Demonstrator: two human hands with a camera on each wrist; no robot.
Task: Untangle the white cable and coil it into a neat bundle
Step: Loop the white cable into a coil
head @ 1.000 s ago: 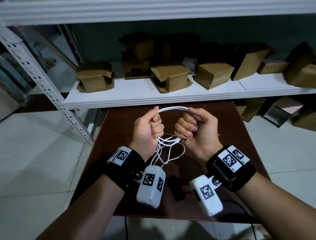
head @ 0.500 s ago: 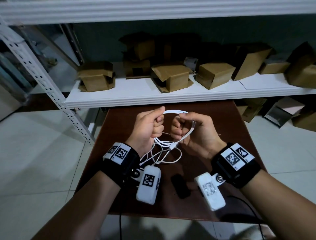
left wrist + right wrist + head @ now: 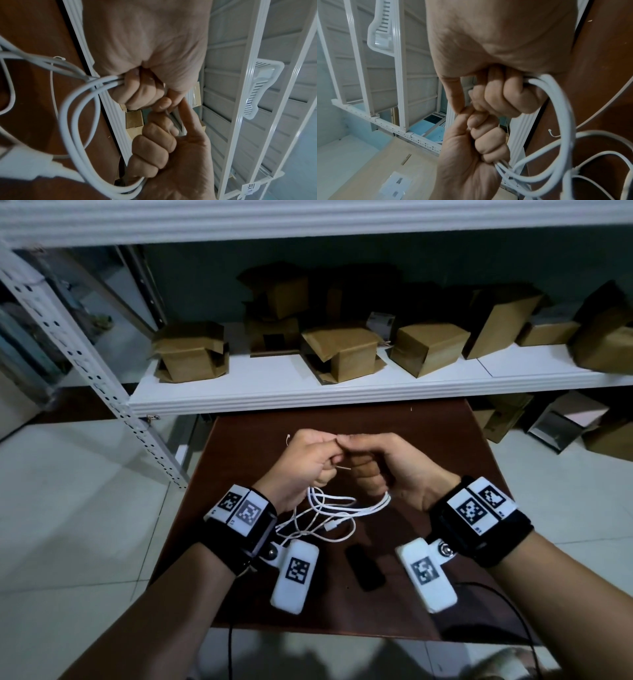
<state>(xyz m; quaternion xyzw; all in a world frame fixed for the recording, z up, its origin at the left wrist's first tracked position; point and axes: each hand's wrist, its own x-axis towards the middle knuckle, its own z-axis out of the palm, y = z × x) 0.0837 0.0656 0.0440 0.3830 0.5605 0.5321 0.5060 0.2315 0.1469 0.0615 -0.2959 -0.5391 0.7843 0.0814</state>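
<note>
The white cable [image 3: 346, 510] hangs in several loose loops between my two fists, above the brown table [image 3: 428, 440]. My left hand [image 3: 310, 462] grips a bunch of strands in curled fingers, and my right hand [image 3: 371, 474] grips the same bunch. Thumbs and knuckles touch. One connector end [image 3: 330, 527] dangles below the loops. In the left wrist view the strands [image 3: 77, 121] leave the left fingers [image 3: 137, 93] and run into the right fist [image 3: 154, 155]. The right wrist view shows the cable [image 3: 565, 121] curving from the right fingers [image 3: 505, 97] to the left fist [image 3: 488, 143].
A thin white zip tie [image 3: 287, 438] lies on the table left of my hands. A small black object [image 3: 364, 568] lies near the front edge. Behind the table, a white shelf [image 3: 308, 398] holds several cardboard boxes [image 3: 342, 350]. Its slotted post [image 3: 102, 392] slants down at left.
My fists have closed in until they touch. The arc of cable that stood between them is gone from view, and the loops below hang lower and wider.
</note>
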